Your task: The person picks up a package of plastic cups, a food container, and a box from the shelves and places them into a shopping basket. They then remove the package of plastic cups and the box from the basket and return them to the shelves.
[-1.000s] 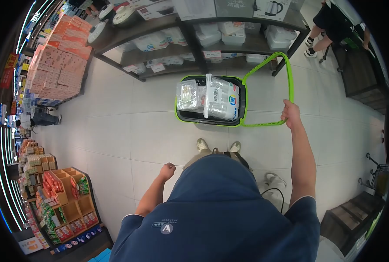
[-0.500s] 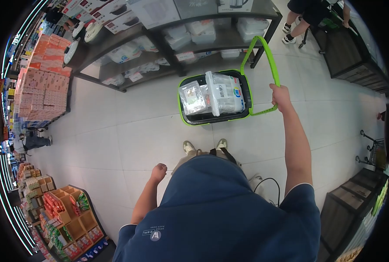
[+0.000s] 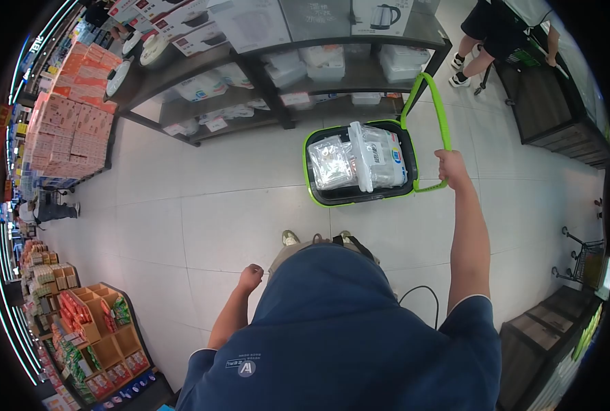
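Note:
My right hand (image 3: 451,168) is wrapped around the lime-green handle (image 3: 436,103) of a black shopping basket with a green rim (image 3: 329,203). The basket is in front of my feet, its handle swung out to the right. Inside lie a clear plastic package (image 3: 332,163) on the left and a larger translucent pack (image 3: 382,156) with a white edge and a blue and red label. My left hand (image 3: 251,276) hangs at my side with its fingers curled and nothing visible in them.
Ahead stands a dark shelf unit (image 3: 250,82) with boxed goods and plastic containers. Stacked pink cartons (image 3: 69,137) and a wooden snack display (image 3: 106,342) are on the left. Another person (image 3: 486,41) stands at the upper right near a dark counter (image 3: 544,103). A cart (image 3: 579,257) is at far right.
The basket and my right hand have shifted right and slightly down in the view. The shelves and the person at the upper right also appear lower. My left hand stays curled at my side.

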{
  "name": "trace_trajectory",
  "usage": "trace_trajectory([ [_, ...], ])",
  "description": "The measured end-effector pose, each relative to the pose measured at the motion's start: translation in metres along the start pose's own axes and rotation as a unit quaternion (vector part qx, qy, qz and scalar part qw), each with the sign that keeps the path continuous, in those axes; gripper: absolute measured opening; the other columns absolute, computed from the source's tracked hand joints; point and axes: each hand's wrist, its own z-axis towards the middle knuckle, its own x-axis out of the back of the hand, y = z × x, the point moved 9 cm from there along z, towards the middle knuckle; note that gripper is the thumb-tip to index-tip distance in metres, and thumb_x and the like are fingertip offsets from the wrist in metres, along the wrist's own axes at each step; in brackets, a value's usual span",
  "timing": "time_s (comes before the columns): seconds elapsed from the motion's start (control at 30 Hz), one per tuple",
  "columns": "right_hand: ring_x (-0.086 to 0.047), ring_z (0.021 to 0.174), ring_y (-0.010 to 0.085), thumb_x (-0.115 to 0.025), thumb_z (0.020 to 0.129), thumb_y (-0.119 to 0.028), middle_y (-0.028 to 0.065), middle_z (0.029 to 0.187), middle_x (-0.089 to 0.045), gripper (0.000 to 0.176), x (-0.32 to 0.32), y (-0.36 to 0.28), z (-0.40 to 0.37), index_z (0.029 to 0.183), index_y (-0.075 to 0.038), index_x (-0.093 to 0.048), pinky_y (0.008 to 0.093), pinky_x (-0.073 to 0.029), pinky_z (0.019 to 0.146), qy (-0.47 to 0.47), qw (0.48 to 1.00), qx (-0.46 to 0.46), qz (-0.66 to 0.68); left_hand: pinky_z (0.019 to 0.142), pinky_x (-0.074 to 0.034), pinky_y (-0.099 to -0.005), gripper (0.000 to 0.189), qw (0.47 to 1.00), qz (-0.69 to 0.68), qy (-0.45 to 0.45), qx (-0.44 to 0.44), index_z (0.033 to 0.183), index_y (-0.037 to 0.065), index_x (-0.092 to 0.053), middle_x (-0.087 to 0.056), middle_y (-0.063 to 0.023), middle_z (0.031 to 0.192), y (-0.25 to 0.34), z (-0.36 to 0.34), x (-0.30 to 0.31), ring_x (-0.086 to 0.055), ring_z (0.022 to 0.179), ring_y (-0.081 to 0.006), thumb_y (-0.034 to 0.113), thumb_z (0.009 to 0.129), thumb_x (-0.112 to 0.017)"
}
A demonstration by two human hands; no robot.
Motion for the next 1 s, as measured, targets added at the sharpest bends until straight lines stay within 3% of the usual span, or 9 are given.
trace_trajectory([
  [0.13,-0.022,0.035,0.0082,-0.056,0.077,-0.015,-0.0053,0.046,-0.027,0.027,0.033,0.004,0.011,0.059,-0.015,-0.036,0.0288,-0.023,0.035,-0.002,0.998,-0.039,0.047,0.065,-0.051,-0.0343,0.029,1.000,-0.027,-0.013,-0.001,0.096,-0.004,-0.059,-0.065,-0.0181,0.081,0.014,0.009,-0.005,-0.065,0.068,-0.0235,0.021,0.081,-0.054],
  [0.37,-0.021,0.035,0.0093,-0.056,0.077,-0.016,-0.0056,0.045,-0.025,0.030,0.063,0.002,0.030,0.056,-0.017,-0.033,0.0295,-0.024,0.036,-0.006,0.999,-0.041,0.016,0.066,-0.050,-0.0363,0.029,0.999,-0.029,-0.032,-0.006,0.097,-0.003,-0.059,-0.065,-0.0187,0.083,0.016,0.027,-0.016,-0.065,0.070,-0.0250,0.021,0.082,-0.053],
  [0.67,-0.017,0.035,0.0083,-0.056,0.078,-0.018,-0.0070,0.043,-0.022,0.035,0.091,0.014,0.051,0.056,-0.018,-0.030,0.0273,-0.019,0.038,-0.040,0.991,-0.108,0.075,0.075,-0.048,-0.0381,0.026,0.995,0.087,-0.042,-0.040,0.089,0.000,-0.063,-0.064,-0.0203,0.088,0.037,0.029,0.000,-0.062,0.085,-0.0327,0.022,0.079,-0.052],
  [0.77,-0.017,0.034,0.0082,-0.057,0.079,-0.018,-0.0070,0.043,-0.022,0.034,0.101,0.026,0.051,0.057,-0.018,-0.031,0.0269,-0.018,0.037,-0.039,0.984,-0.138,0.110,0.078,-0.047,-0.0390,0.026,0.993,0.078,-0.083,-0.003,0.087,0.000,-0.063,-0.064,-0.0205,0.091,0.027,0.054,0.000,-0.061,0.089,-0.0343,0.022,0.078,-0.053],
  [0.87,-0.018,0.034,0.0081,-0.057,0.079,-0.018,-0.0070,0.044,-0.022,0.032,0.093,0.026,0.034,0.060,-0.017,-0.032,0.0268,-0.016,0.036,-0.019,0.988,-0.114,0.104,0.079,-0.047,-0.0396,0.027,0.991,0.066,-0.115,0.010,0.087,0.000,-0.063,-0.063,-0.0206,0.093,-0.031,0.115,-0.012,-0.060,0.091,-0.0349,0.023,0.077,-0.053],
  [1.0,-0.020,0.034,0.0075,-0.060,0.077,-0.015,-0.0062,0.045,-0.024,0.029,0.088,0.028,0.024,0.064,-0.016,-0.035,0.0259,-0.016,0.034,0.017,0.990,-0.099,0.095,0.079,-0.047,-0.0402,0.026,0.983,0.121,-0.140,-0.020,0.086,0.000,-0.063,-0.063,-0.0216,0.092,0.046,0.155,0.009,-0.059,0.092,-0.0362,0.022,0.077,-0.052],
])
